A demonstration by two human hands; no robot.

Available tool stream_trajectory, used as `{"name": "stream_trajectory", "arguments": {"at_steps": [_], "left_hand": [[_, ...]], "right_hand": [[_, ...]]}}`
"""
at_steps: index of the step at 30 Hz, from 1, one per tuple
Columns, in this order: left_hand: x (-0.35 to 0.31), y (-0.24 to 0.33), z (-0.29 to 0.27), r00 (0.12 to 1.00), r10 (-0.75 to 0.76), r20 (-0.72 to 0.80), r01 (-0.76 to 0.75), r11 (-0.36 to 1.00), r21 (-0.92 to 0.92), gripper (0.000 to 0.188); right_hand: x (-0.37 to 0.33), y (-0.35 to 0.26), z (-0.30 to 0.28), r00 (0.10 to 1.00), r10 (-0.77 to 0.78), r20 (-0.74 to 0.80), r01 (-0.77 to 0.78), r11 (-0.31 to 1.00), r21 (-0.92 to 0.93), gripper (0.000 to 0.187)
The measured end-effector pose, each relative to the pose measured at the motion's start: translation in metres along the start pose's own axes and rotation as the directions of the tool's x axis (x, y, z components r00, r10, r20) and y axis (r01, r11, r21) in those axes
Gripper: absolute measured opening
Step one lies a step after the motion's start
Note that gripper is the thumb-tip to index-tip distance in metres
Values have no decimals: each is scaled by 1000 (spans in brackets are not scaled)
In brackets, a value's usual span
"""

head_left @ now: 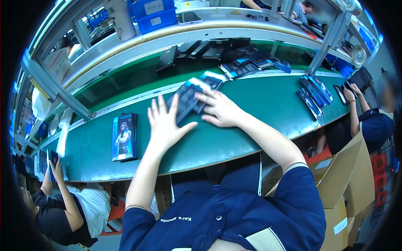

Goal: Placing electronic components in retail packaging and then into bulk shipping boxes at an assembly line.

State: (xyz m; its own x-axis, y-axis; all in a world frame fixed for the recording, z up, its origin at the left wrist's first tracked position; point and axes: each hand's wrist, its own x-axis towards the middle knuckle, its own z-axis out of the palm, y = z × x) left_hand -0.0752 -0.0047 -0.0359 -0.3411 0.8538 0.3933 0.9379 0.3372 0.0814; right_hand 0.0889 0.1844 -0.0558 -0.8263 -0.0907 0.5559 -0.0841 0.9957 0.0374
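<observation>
Slim dark retail boxes with blue and white edges, slightly blurred, lie slantwise at the middle of the green bench; one box (pixel 183 97) is nearer my left hand and another box (pixel 212 82) is farther right. My left hand (pixel 163 127) is open, its fingers spread at the left side of the nearer box; whether they touch it I cannot tell. From the right, my right hand (pixel 221 109) reaches over the boxes with its fingers stretched apart. To the left, a small stack of similar boxes (pixel 124 137) shows a printed figure on top.
Behind the green bench (pixel 217 140), a sunken green belt (pixel 113 93) carries jumbled dark boxes (pixel 245 62). More boxes (pixel 314 94) lie at right. Metal posts (pixel 69 98) support a shelf with blue bins (pixel 154 19). Co-workers sit either side; an open carton (pixel 341 180) stands at lower right.
</observation>
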Motion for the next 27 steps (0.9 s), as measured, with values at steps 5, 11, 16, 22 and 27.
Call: {"name": "stream_trajectory", "arguments": {"at_steps": [5,11,16,22,27], "left_hand": [[35,21,-1,969,33,247,12,984,-179,101],[-5,56,-39,817,561,134,-498,803,-326,83],[-45,80,-19,690,658,301,-581,752,-312,79],[-40,92,-18,860,478,181,-356,814,-459,89],[-26,99,-46,888,452,87,-331,758,-562,97]], "right_hand": [[-72,38,-74,692,528,-493,-533,833,145,18],[-269,90,-122,-12,868,-496,-862,-260,-434,51],[-251,19,-121,32,805,-593,-961,-138,-239,35],[-248,-34,-142,-401,915,-39,-695,-276,664,61],[-168,-96,-121,22,974,-227,-144,228,963,48]]}}
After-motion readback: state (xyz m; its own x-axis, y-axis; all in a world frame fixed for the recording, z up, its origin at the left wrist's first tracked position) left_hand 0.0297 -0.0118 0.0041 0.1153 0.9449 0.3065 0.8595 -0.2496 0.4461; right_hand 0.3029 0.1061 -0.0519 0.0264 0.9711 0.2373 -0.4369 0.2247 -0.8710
